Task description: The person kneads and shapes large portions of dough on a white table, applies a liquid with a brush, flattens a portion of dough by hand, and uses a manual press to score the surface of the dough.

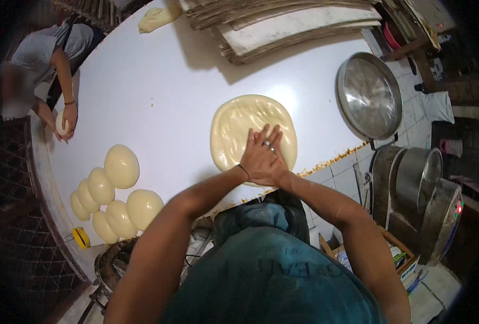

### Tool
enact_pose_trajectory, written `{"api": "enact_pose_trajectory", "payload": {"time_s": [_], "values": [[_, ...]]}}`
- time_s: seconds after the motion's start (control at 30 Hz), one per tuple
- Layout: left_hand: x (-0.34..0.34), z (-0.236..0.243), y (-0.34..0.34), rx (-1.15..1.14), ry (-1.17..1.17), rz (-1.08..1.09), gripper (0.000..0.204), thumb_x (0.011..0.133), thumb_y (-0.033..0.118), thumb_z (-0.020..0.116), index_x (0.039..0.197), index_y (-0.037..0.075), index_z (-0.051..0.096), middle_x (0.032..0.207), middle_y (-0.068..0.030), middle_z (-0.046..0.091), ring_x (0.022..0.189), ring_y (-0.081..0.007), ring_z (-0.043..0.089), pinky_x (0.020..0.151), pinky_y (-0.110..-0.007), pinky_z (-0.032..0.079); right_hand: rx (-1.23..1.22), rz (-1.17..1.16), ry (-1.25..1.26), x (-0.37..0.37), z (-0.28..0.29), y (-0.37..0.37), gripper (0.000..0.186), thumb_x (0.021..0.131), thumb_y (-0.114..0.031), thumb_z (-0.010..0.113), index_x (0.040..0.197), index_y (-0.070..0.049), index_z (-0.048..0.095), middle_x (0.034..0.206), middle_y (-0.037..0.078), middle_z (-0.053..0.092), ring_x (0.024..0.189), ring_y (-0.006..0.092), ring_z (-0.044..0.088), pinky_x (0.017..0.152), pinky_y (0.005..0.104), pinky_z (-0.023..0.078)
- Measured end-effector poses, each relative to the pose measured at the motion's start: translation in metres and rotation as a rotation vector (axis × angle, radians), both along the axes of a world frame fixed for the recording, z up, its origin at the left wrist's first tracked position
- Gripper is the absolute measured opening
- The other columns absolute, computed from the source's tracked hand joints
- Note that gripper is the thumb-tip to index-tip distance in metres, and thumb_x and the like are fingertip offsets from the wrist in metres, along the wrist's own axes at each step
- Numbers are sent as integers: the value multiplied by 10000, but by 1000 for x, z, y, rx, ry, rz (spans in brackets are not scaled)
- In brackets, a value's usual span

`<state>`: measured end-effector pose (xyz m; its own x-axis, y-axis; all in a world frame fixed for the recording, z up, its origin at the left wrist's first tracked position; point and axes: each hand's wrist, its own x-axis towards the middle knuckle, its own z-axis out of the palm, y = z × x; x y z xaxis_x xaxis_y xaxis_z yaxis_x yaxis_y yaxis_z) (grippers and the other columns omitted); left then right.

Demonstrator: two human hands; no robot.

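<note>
A wide, flattened round of pale, glossy dough [234, 124] lies on the white table in front of me. My left hand [256, 163] and my right hand [279, 162] overlap on its near right part, pressing down with fingers stretched out. A ring shows on one finger, and a dark band circles my left wrist. Where the hands cross, parts of the fingers are hidden. Shallow dents and ridges mark the dough's surface around them.
Several smooth dough balls [121, 166] sit at the left of the white table [158, 124]. At the far left a co-worker's hands [66, 123] hold another ball. A large round metal pan [369, 96] stands right; stacked boards [299, 32] and a dough piece [157, 19] lie at the back.
</note>
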<state>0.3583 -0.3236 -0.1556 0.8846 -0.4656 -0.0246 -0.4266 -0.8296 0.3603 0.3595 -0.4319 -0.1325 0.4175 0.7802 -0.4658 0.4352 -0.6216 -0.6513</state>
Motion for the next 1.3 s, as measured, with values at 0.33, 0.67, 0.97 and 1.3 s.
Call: {"api": "enact_pose_trajectory", "payload": {"time_s": [0.33, 0.67, 0.97, 1.3], "values": [[10, -7, -32, 0, 150, -113, 752, 809, 433, 462, 1403, 8, 286, 1498, -122, 209, 1369, -374, 145, 1053, -613, 96, 55, -70, -57, 37, -2, -39, 901, 771, -723, 432, 1400, -91, 307, 1432, 172, 295, 1374, 307, 149, 1127, 460, 22], [142, -12, -17, -41, 101, -143, 775, 784, 420, 521, 1417, 52, 269, 1507, -97, 195, 1386, -344, 131, 1081, -583, 80, 51, -143, -302, 126, -8, -29, 865, 755, -700, 489, 1346, -75, 402, 1359, 175, 412, 1346, 328, 224, 1119, 477, 34], [126, 5, 37, 64, 41, -110, 784, 817, 480, 493, 1403, 3, 279, 1494, -136, 212, 1385, -363, 116, 1074, -594, 103, 30, -266, -540, 121, -21, 28, 883, 749, -692, 494, 1339, -42, 398, 1367, 193, 394, 1342, 331, 226, 1117, 477, 61], [110, 2, 105, 20, 15, -147, 732, 849, 432, 471, 1406, 5, 264, 1501, -166, 164, 1376, -389, 131, 1067, -616, 116, 18, -227, -576, 105, -25, 104, 906, 760, -693, 454, 1373, -36, 339, 1424, 197, 308, 1353, 329, 195, 1116, 470, 95]]}}
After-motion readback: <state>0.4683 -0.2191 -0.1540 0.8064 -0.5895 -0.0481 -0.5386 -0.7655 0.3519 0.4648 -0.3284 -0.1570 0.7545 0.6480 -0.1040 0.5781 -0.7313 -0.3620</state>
